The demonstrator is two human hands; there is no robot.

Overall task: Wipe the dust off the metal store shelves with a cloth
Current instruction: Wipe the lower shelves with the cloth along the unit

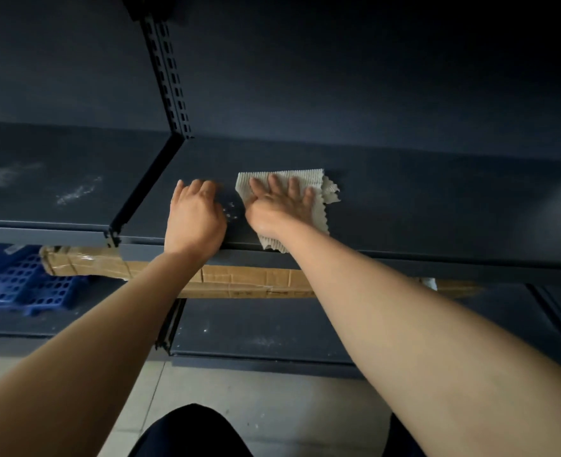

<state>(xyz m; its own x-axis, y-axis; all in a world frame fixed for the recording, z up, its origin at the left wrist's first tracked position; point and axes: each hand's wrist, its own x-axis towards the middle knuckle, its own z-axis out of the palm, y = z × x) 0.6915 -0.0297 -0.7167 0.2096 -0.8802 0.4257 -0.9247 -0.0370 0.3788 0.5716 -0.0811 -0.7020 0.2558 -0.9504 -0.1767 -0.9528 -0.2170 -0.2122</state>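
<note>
A pale ribbed cloth (325, 189) lies flat on the dark metal shelf (421, 199). My right hand (280, 204) presses on it with straight, spread fingers; the cloth's near corner hangs over the shelf's front edge. Just left of it, my left hand (195, 216) rests on the bare shelf with its fingers curled under and nothing in them. White dust specks (231, 211) lie on the shelf between the two hands.
A slotted upright post (168, 70) divides this shelf from the left shelf (41, 189), which has dust smears. Below are a long cardboard box (249, 280), a blue perforated plastic crate (12, 282) and a lower shelf (272, 334). Tiled floor lies underneath.
</note>
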